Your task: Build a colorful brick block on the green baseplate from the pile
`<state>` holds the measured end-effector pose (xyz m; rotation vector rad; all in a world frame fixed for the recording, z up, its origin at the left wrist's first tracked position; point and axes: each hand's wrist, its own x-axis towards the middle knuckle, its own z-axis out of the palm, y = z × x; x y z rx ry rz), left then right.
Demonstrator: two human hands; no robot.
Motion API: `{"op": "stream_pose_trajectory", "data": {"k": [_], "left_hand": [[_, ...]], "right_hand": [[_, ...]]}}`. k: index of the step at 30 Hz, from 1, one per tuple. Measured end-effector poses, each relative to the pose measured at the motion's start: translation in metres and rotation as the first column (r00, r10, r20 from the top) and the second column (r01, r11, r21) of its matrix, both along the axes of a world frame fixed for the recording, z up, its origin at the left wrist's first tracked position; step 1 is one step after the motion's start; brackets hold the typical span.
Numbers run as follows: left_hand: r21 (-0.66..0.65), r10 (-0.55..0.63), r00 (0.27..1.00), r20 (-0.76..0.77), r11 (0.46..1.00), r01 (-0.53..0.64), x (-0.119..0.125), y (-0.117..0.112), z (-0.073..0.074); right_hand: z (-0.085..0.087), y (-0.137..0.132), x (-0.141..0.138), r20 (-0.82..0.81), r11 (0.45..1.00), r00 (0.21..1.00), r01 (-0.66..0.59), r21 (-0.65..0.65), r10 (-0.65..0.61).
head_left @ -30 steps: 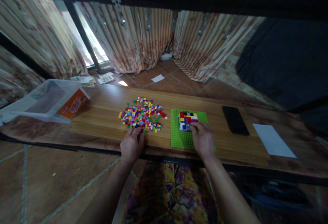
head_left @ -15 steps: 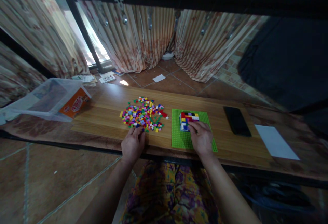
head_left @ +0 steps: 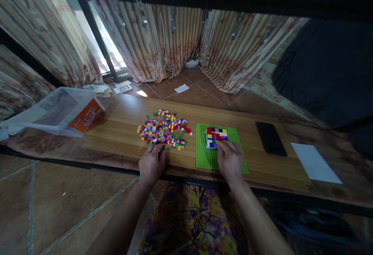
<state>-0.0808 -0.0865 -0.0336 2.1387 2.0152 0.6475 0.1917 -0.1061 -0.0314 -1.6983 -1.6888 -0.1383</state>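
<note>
My left hand (head_left: 151, 163) rests at the near edge of a pile of small coloured toy bricks (head_left: 163, 128). Its thumb and fingers are closed around a dark blue toy brick (head_left: 157, 143). On a green studded baseplate (head_left: 204, 159) stands a low block of joined bricks (head_left: 210, 140), coloured red, yellow, white, blue and black. My right hand (head_left: 230, 159) lies over the near right part of this block, its fingertips pinched together against the top. Whatever those fingertips hold is hidden, and the hand covers part of the block and plate.
A clear plastic bin (head_left: 55, 117) with an orange label stands at the left end of the wooden board (head_left: 116, 138). To the right lie a black phone (head_left: 271, 138) and a white sheet of paper (head_left: 316, 162). Striped curtains (head_left: 157, 45) hang beyond the table.
The right hand's fingers have shifted slightly nearer on the brick block, showing a bit more of its top. The left hand stays at the pile's edge. The whole view has shifted slightly.
</note>
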Motion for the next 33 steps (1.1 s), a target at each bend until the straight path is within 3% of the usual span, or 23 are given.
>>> {"op": "stream_pose_trajectory", "data": {"k": [17, 25, 29, 33], "left_hand": [[-0.007, 0.006, 1.0, 0.001, 1.0, -0.006, 0.0, 0.0, 0.0], [-0.04, 0.0, 1.0, 0.008, 0.999, 0.0, 0.0, 0.0, 0.002], [-0.038, -0.005, 1.0, 0.009, 0.999, 0.005, -0.001, 0.0, 0.001], [-0.031, -0.006, 1.0, 0.007, 1.0, 0.007, -0.001, 0.0, 0.0]], "right_hand": [[-0.009, 0.001, -0.008, 0.033, 0.998, 0.999, 0.017, -0.053, -0.015], [0.003, -0.001, -0.006, -0.027, 0.998, 1.0, -0.013, -0.066, 0.011], [0.013, -0.004, -0.021, -0.078, 1.0, 0.997, 0.008, -0.003, -0.008], [0.017, 0.009, -0.052, -0.074, 0.992, 0.99, -0.119, -0.029, 0.117]]}}
